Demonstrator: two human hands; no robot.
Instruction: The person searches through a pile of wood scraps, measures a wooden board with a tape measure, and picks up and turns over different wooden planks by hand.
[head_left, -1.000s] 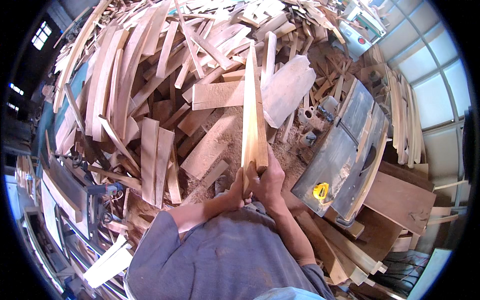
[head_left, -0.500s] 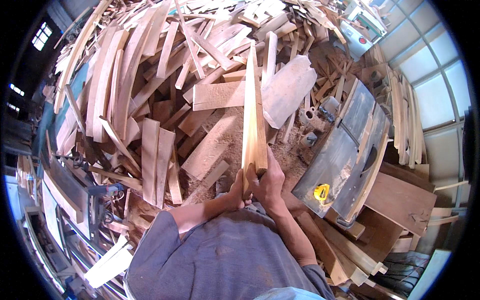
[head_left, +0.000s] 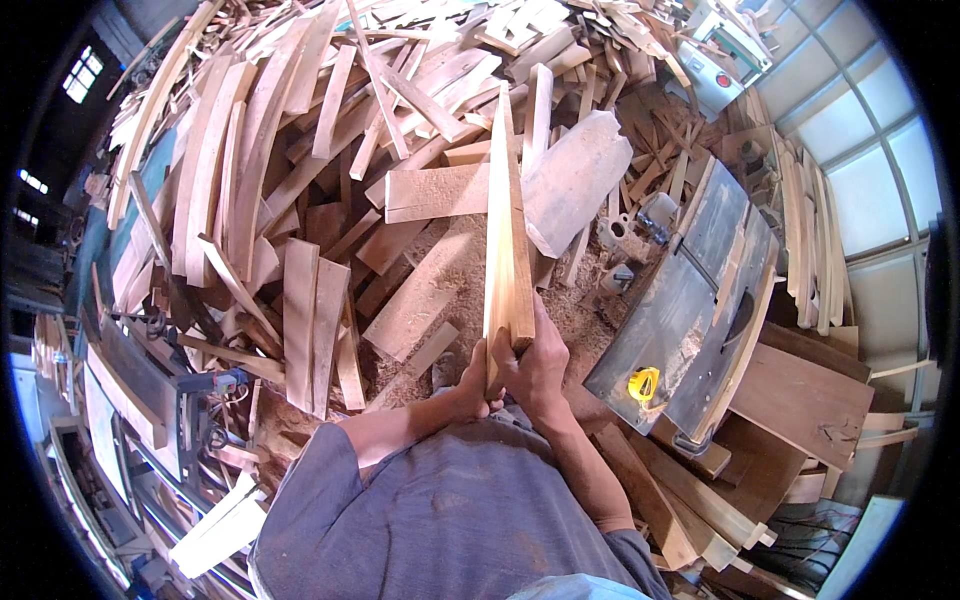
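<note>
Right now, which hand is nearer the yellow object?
Right. The right hand holds the board, left of the yellow object; the left hand, also on the board, is farther left.

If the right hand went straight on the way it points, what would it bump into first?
The long pale board: the right hand already grips its near end. Beyond it, perhaps the heaped wood offcuts, though depth is unclear.

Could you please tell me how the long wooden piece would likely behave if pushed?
The long wooden piece is probably stiff, as it juts out straight. Its far end may swing easily, since the left hand and right hand hold only its near end.
</note>
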